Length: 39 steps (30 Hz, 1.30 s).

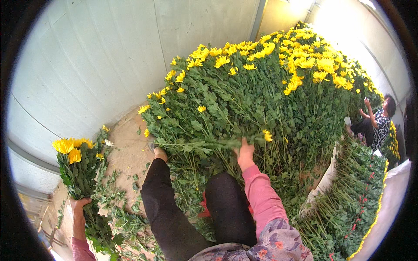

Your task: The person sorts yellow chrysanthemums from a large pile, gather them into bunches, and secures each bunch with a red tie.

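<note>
On the left, my left hand (80,203) is closed around the stems of a bunch of yellow chrysanthemums (78,173). The flower heads point up and the leafy stems run down below my fist. In front of my knees, my right hand (246,152) grips a single chrysanthemum stem (209,144). That stem lies nearly level and is blurred, with its yellow flower head (267,135) to the right of my fingers. Directly behind it rises a large heap of cut yellow chrysanthemums (228,98), flower heads towards the wall.
Stripped leaves and stems litter the floor (125,146), with a white flower (109,143) among them. Tied bundles with red bands (352,195) are stacked at right beside a pale sheet (321,187). A co-worker (378,124) sits beyond. A pale wall (98,58) stands behind the heap.
</note>
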### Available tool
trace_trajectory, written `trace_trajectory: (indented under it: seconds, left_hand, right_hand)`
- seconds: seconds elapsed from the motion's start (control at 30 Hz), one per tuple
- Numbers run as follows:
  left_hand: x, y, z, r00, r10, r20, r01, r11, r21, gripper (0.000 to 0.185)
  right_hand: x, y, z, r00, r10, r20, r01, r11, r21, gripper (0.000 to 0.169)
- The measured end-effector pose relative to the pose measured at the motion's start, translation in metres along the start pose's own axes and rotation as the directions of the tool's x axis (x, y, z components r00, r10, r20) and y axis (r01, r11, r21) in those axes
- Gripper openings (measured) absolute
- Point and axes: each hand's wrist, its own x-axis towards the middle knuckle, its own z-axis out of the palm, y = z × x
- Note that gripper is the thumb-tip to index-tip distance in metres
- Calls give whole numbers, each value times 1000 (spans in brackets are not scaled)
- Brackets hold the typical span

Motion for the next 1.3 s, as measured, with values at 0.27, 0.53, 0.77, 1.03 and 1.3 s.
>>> trace_trajectory:
  seconds: [0.27, 0.53, 0.77, 1.03, 1.3]
  left_hand:
    - [4, 13, 48, 988, -133, 78, 137, 989, -49, 44]
    - [19, 27, 129, 979, -157, 134, 158, 987, 0, 45]
    - [19, 21, 144, 942, -277, 187, 304, 943, -135, 47]
    - [-6, 27, 125, 956, -211, 203, 258, 934, -248, 56]
    - [-46, 58, 115, 963, -134, 233, 192, 950, -245, 52]
  right_hand:
    - [-23, -23, 0, 834, 151, 530, 354, 590, -726, 31]
    - [104, -68, 111, 455, -642, 616, 613, -276, -740, 42]
    - [117, -79, 122, 489, -459, 742, 557, -490, -670, 29]
    - [71, -120, 64, 411, -550, 727, 650, -382, -657, 25]
    - [19, -216, -3, 299, -727, 618, 714, -259, -650, 25]
